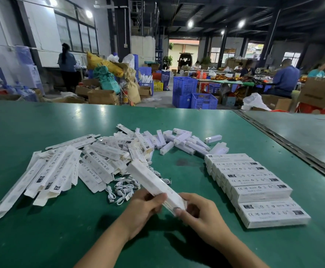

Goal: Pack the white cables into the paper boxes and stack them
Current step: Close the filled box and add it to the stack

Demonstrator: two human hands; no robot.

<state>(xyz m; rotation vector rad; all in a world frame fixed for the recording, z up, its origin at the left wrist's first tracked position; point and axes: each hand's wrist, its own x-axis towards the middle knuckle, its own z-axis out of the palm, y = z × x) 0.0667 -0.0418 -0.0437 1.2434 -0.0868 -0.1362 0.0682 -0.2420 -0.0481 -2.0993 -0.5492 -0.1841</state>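
Both hands up front: left hand (146, 206) and right hand (200, 213) grip one paper box (150, 180) above the green table (42, 238). Loose white cables (122, 189) lie just behind it, flat boxes (47, 175) heaped left, stacked boxes (254, 186) right.

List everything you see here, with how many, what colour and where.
table: one, green, foreground
flat paper boxes: many, white, heaped at left
white cables: loose tangle, centre, beside the flat boxes
small white blocks: many, heaped far centre
packed boxes: stacked rows, white, at right
held paper box: one, white, raised above the cables
blue crates: several, floor beyond the table
cardboard cartons: several, brown, floor behind
people: several, background
left hand: one, grips the held box
right hand: one, pinches its near end
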